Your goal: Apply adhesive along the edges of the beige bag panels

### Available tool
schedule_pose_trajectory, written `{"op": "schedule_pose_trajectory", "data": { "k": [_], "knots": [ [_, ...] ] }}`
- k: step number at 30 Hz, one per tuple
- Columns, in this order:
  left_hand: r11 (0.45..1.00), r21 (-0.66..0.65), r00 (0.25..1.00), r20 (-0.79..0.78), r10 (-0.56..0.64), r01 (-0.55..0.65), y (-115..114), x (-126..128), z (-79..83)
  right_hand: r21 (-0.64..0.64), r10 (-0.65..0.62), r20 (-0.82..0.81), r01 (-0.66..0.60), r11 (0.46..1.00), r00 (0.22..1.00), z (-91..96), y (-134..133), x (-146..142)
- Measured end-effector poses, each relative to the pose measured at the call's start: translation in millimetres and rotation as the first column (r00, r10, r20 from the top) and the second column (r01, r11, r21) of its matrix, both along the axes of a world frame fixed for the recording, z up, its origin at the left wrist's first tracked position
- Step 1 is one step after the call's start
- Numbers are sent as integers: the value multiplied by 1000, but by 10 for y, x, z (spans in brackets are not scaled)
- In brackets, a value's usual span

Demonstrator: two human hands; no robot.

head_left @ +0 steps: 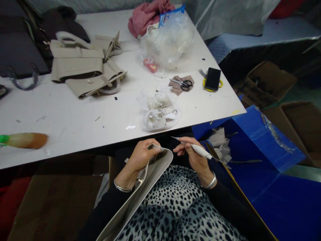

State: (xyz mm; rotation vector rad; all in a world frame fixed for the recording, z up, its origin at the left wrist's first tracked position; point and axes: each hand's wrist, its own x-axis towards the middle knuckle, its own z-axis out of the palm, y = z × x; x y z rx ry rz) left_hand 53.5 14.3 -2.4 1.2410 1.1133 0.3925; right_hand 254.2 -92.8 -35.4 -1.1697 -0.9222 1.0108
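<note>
My left hand (pixel 142 154) is closed on the upper edge of a beige bag panel (pixel 147 187), thumb inside its fold. The panel slants down across my lap, with a small metal clasp (pixel 139 180) on its left edge. In my right hand (pixel 195 157) is an awl (pixel 200 150), a thin pointed tool with a white wrapped handle. Its tip points left, over the gap between the table edge and my lap, apart from the panel. A thin rod sticks out of the handle's rear end.
Several beige handbags (pixel 77 62) lie on the white table (pixel 75 127). Nearby are plastic bags (pixel 160 112), black-handled scissors (pixel 185 85) on a brown scrap, a black block (pixel 212 79) over yellow-handled scissors and a bottle (pixel 27 140). A blue bin (pixel 271 201) stands at right.
</note>
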Motion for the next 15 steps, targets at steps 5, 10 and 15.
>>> {"op": "schedule_pose_trajectory", "data": {
  "k": [5,10,15],
  "knots": [
    [999,25,999,-3,-34,34,4,28,2,30,-44,33,43,999,998,4,-58,7],
    [998,63,998,-52,29,-25,11,30,-60,29,-74,63,72,997,995,25,-57,18],
    [978,136,986,-25,165,-160,5,-6,-120,30,-93,140,90,995,986,45,-98,11]
  ]
}}
